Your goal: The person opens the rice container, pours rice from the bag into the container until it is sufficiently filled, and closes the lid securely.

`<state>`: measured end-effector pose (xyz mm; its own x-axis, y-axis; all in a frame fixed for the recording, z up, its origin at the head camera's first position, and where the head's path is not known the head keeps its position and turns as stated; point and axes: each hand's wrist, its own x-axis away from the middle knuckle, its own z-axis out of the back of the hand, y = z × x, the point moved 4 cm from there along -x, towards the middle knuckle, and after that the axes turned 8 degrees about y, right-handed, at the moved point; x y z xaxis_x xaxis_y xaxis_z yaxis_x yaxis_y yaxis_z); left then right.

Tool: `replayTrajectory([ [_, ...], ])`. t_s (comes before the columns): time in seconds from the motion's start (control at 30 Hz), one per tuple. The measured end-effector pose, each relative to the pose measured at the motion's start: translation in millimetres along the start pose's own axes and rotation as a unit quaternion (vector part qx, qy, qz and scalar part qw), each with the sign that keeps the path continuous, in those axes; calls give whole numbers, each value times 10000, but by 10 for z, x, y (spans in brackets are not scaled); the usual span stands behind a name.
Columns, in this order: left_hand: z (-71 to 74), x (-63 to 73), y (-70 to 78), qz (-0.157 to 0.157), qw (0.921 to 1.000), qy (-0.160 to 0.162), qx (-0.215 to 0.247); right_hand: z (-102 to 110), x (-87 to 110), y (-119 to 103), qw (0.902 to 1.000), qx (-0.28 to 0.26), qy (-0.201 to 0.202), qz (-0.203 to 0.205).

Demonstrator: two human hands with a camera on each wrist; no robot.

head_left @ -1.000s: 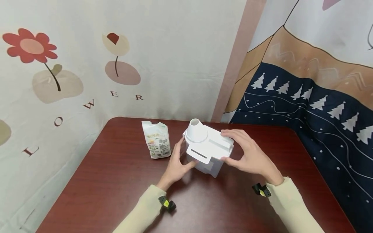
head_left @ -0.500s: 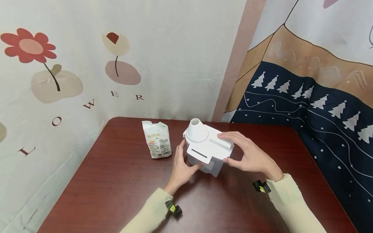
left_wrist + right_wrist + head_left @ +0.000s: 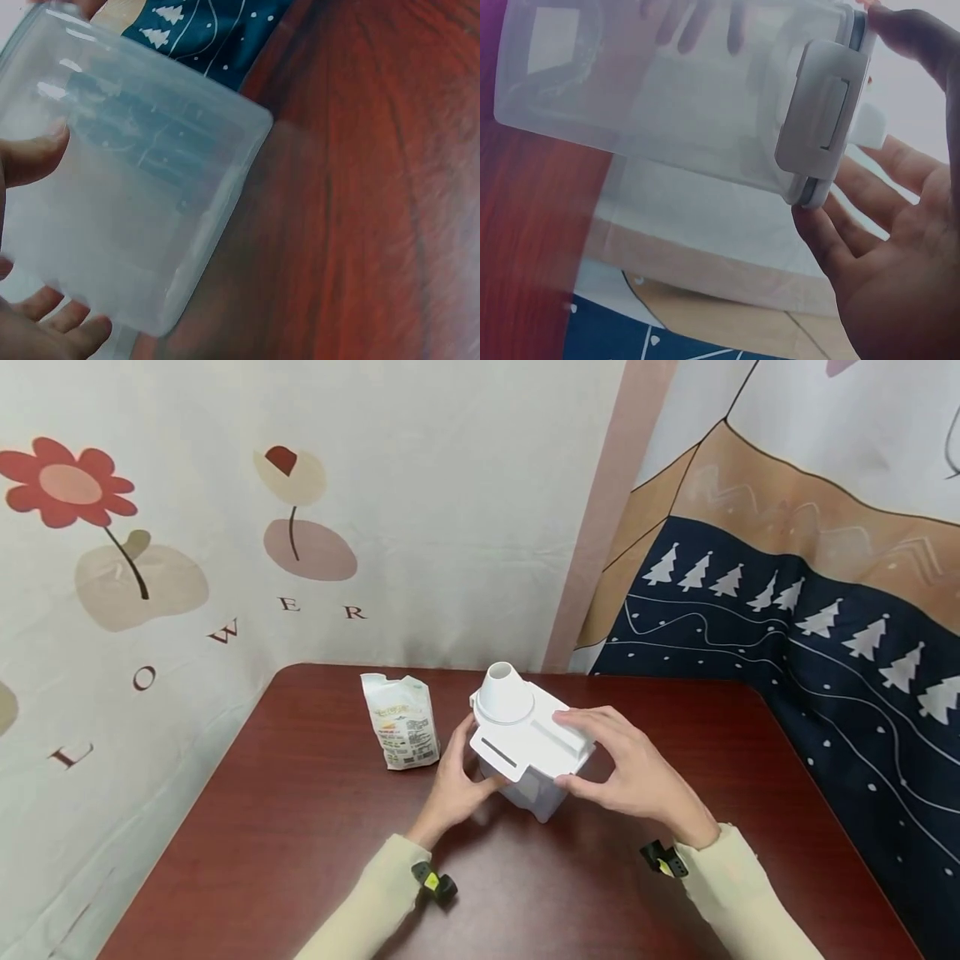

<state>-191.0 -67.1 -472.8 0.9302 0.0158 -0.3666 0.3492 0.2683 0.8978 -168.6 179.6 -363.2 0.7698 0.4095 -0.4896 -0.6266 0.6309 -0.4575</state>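
Note:
A translucent plastic storage container (image 3: pixel 142 172) with a white lid (image 3: pixel 540 727) is between my two hands. From the lid rises a white cone-shaped spout (image 3: pixel 506 695). A slotted latch flap (image 3: pixel 495 760) sticks out on the lid's left front side; another latch (image 3: pixel 821 109) shows in the right wrist view. My left hand (image 3: pixel 453 785) grips the container's body, thumb on the near wall and fingers around the far side. With thumb and fingers spread across the lid's right end, my right hand (image 3: pixel 633 768) holds its opposite edges. The clear walls show no contents.
A white printed bag (image 3: pixel 405 722) stands upright to the left of the container. Both rest on a dark red-brown wooden table (image 3: pixel 300 827). Printed curtains hang behind the table's back edge and along its right side.
The container has turned slightly and its near corner has shifted left. My right hand has moved a little left with the lid. The left hand moved right, then back left. The bag stays put.

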Motion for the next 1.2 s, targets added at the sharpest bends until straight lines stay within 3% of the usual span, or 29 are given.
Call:
replayTrajectory([
  [0.17,48,-49,-37,-1,9996,-255,126,-41,23,-92,9994,214,265,113],
  [0.37,73,-110,-72,257,9964,-727,359,-57,42,-182,9972,377,608,194],
  [0.57,116,-148,-67,410,9926,-1036,483,-71,38,-227,9962,474,681,261],
  [0.7,147,-133,-37,293,9944,-944,366,-77,20,-242,9976,430,503,223],
  [0.9,92,-39,35,49,9985,-543,62,-60,4,-222,9993,246,93,261],
  [1.07,7,14,53,143,9997,-191,-11,-49,-27,-191,9985,-4,-267,487],
  [1.2,-25,37,48,234,9996,-133,15,-57,-29,-173,9985,18,-354,413],
])
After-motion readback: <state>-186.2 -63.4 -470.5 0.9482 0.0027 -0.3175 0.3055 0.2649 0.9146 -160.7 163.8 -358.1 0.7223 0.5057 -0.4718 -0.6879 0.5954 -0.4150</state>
